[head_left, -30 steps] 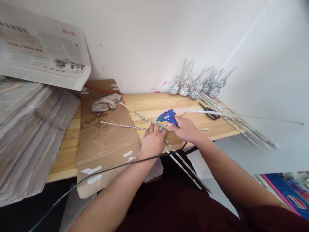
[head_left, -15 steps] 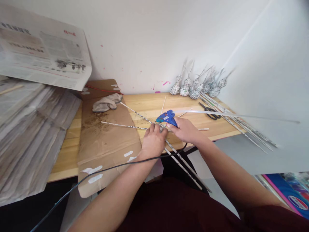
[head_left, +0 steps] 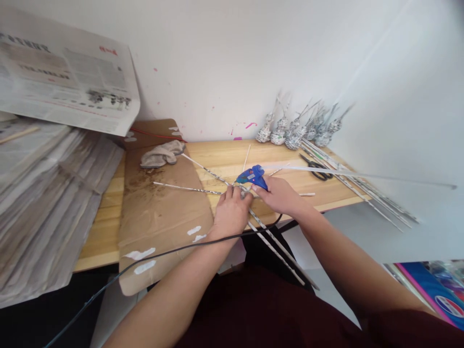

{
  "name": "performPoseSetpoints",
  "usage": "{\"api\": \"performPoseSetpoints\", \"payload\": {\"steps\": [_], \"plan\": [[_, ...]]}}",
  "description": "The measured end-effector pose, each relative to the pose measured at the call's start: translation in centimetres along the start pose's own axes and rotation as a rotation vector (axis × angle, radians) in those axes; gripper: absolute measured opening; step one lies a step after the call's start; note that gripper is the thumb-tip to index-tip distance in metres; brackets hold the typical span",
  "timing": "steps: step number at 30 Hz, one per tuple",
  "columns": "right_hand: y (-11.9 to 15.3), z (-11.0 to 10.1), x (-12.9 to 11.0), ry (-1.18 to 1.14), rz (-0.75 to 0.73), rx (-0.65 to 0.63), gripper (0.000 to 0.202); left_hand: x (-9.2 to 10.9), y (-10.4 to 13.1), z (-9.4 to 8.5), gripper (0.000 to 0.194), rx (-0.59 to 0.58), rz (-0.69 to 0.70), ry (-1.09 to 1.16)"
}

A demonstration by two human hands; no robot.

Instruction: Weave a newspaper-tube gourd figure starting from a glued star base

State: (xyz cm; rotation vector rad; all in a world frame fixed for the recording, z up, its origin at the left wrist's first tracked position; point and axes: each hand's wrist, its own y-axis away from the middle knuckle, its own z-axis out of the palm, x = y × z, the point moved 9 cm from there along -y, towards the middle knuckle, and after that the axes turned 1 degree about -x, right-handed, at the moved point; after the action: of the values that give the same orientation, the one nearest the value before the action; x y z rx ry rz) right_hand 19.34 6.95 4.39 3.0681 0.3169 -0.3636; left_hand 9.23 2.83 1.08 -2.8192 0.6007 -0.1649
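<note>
Left hand: fingers bunched at the crossing of the paper rods, pinching there; exact contact hidden. Right hand: fingers wrapped round the handle of a blue glue gun, nozzle at the crossing; small pale label, illegible. Long translucent glue stick at its rear.

Rods: slim, whitish, flecked with black print, radiating over counter and cardboard, two past the front edge.

Newspaper sheet, left: dark headlines, red characters, unreadable. Blue package, lower right: round red-white-blue emblem, no legible wording.
</note>
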Motion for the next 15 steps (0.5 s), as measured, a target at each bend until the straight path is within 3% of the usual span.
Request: {"api": "performPoseSetpoints", "payload": {"steps": [9, 12, 15], "plan": [[0.3, -1.2, 0.4, -0.071, 0.037, 0.083, 0.028, -0.1, 0.0, 0.1, 0.026, -0.038, -0.006, 0.042], [0.9, -2.3, 0.0, -0.434, 0.035, 0.091, 0.023, -0.2, 0.0, -0.1, 0.024, -0.023, -0.015, 0.040], [1.3, -2.5, -1.9, -0.952, 0.049, -0.026, 0.026, -0.1, -0.1, 0.1, 0.026, -0.016, -0.022, 0.037]]}}
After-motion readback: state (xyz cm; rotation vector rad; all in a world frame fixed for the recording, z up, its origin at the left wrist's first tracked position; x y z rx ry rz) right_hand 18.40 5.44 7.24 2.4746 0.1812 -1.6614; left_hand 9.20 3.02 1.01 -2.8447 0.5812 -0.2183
